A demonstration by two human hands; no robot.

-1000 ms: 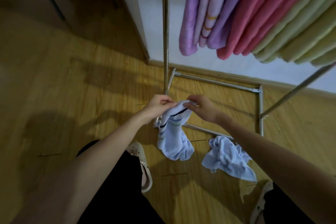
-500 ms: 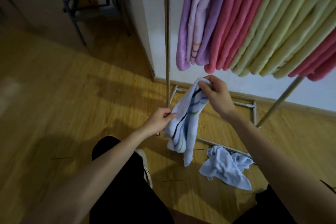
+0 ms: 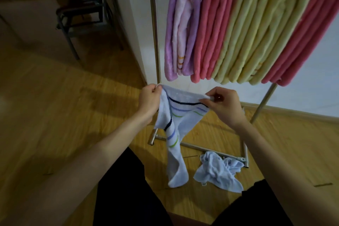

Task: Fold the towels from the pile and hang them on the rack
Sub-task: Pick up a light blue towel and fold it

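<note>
I saw a warm yellow-brown wooden plank floor [image 3: 60, 108] under dim light, with soft shadows lying across it. A white wall [image 3: 302, 86] stood ahead, a pale wooden skirting board [image 3: 293, 113] running along its foot. At the upper left, a dark metal-framed chair [image 3: 80, 14] stood beside the wall's corner.

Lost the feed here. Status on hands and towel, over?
Left hand and right hand each pinch a top corner of the striped towel, unfolded, hanging. One crumpled towel left on floor. Rack nearly full.
</note>
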